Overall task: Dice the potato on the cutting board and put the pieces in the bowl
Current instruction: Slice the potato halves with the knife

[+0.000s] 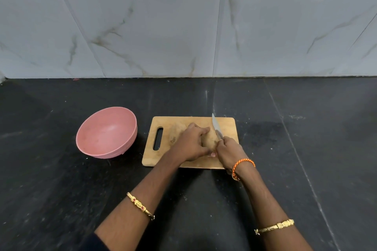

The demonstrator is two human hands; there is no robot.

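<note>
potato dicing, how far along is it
Early. Done: only the setup, with the potato on the cutting board. In hand: the left hand holds the potato while the right hand grips the knife, blade against it. Left: the dicing and the transfer; the pink bowl shows no pieces.

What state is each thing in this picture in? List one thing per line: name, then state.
Pink bowl: upright, nothing inside, left of the board.
Cutting board: flat on the counter.
Potato: on the board, not yet diced.
Knife: blade against the potato.
Left hand: holds the potato.
Right hand: grips the knife.
</note>
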